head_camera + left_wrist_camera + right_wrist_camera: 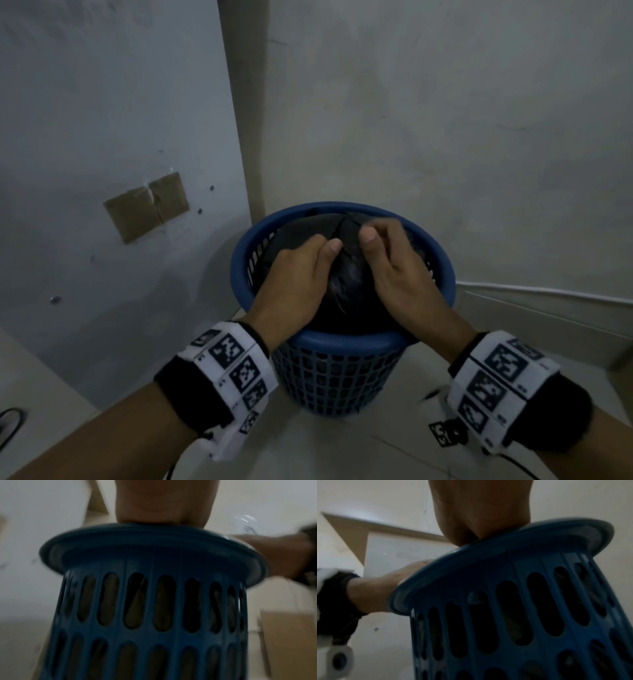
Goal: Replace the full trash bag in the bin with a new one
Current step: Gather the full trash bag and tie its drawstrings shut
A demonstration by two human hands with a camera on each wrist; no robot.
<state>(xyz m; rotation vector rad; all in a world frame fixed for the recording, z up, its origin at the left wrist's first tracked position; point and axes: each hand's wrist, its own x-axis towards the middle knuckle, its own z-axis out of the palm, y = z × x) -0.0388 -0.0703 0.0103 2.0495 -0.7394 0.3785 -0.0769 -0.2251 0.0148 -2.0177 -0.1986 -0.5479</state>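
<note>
A blue slotted plastic bin [342, 377] stands on the floor in a corner, filled by a bulging black trash bag [346, 284]. Both hands are inside the rim on top of the bag. My left hand [301, 270] grips the gathered plastic at the bag's top from the left, thumb pressed against it. My right hand [390, 260] pinches the same bunched top from the right, fingers curled over it. In the wrist views the bin [150, 601] [522, 601] hides both sets of fingers; only the wrists show above the rim.
Bare walls meet in a corner just behind the bin. A brown tape patch [147, 205] is on the left wall. A low ledge [548, 308] runs along the right wall. Pale tiled floor [342, 452] lies in front of the bin.
</note>
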